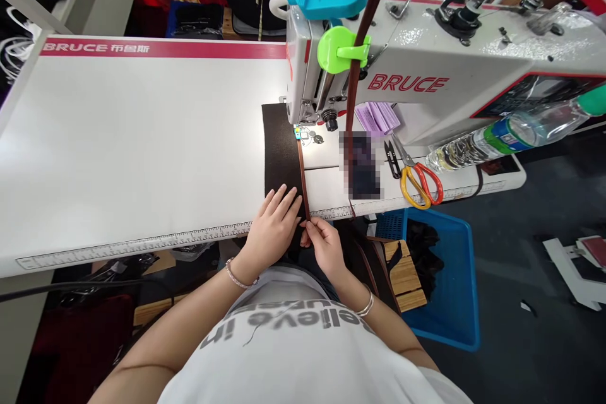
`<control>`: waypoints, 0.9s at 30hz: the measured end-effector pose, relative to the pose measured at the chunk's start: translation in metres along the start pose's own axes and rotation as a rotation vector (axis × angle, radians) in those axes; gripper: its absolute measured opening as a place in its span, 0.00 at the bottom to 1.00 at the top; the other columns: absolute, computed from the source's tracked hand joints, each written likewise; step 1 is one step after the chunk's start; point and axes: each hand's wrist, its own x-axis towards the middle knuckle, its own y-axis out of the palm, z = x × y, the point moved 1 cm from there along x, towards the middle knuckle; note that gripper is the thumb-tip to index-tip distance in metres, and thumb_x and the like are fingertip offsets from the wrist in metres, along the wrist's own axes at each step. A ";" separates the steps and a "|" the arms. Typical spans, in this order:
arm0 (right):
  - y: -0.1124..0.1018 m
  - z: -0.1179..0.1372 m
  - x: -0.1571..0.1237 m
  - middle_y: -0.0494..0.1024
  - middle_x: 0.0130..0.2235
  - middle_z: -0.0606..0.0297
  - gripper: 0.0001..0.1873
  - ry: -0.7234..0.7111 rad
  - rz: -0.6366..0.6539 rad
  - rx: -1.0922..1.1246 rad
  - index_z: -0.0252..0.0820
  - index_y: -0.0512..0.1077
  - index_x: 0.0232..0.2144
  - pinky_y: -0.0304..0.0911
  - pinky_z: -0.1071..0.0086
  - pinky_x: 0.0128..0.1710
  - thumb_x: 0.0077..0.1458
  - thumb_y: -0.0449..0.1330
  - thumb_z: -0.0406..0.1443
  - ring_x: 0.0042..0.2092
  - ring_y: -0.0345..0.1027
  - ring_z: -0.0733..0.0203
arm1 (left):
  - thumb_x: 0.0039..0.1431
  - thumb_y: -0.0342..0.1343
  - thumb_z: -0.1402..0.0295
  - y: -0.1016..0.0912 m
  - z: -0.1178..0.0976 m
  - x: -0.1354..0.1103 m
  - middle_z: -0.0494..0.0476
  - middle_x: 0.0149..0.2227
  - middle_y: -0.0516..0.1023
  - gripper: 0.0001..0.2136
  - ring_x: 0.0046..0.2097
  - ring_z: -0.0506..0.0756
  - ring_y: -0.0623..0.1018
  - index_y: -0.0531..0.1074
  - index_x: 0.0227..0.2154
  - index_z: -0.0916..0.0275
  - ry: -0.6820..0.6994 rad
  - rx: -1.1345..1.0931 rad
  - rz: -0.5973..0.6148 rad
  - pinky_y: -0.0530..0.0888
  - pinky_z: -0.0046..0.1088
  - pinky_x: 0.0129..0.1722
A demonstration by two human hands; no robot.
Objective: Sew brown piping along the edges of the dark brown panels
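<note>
The smooth white surface point(156, 139) fills the left and centre of the frame, its red back band printed "BRUCE 布鲁斯", a printed ruler scale along its front edge. The glossy white sewing machine point(416, 82), upper right, repeats "BRUCE" in red outlined capitals. A blue plastic crate point(457, 315) is at lower right; above it, a clear ribbed bottle point(502, 136) with a green cap lies tilted. At centre, a dark, matte, rectangular fabric panel point(283, 151) runs under the machine head. The left hand point(274, 227) lies palm down on it, fingers slightly spread and gripping nothing. The right hand point(326, 246) pinches a narrow reddish-brown strip point(303, 186) at the panel's right edge. Right of centre are scissors point(421, 186) with orange and red loop handles, lilac slips point(379, 118), their print unreadable, and slim black snips point(392, 160).
</note>
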 end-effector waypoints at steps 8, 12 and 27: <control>0.001 0.000 0.001 0.70 0.20 0.69 0.16 -0.017 0.003 0.004 0.40 0.72 0.30 0.61 0.70 0.25 0.57 0.58 0.47 0.23 0.64 0.65 | 0.66 0.45 0.71 0.000 0.001 -0.001 0.65 0.63 0.65 0.20 0.67 0.65 0.59 0.66 0.59 0.69 0.016 -0.009 0.016 0.61 0.49 0.65; 0.000 -0.001 0.001 0.71 0.20 0.69 0.16 -0.017 0.003 0.006 0.40 0.73 0.31 0.61 0.70 0.25 0.58 0.58 0.48 0.23 0.65 0.65 | 0.66 0.45 0.70 -0.001 0.000 0.001 0.65 0.63 0.66 0.20 0.66 0.65 0.60 0.66 0.58 0.69 0.017 -0.010 0.010 0.61 0.49 0.65; 0.000 0.002 0.001 0.70 0.20 0.69 0.17 -0.026 -0.011 -0.015 0.41 0.72 0.31 0.60 0.70 0.25 0.58 0.57 0.49 0.23 0.64 0.65 | 0.66 0.44 0.72 0.000 0.008 0.002 0.65 0.63 0.65 0.20 0.67 0.64 0.60 0.66 0.59 0.68 0.037 -0.032 0.003 0.61 0.49 0.65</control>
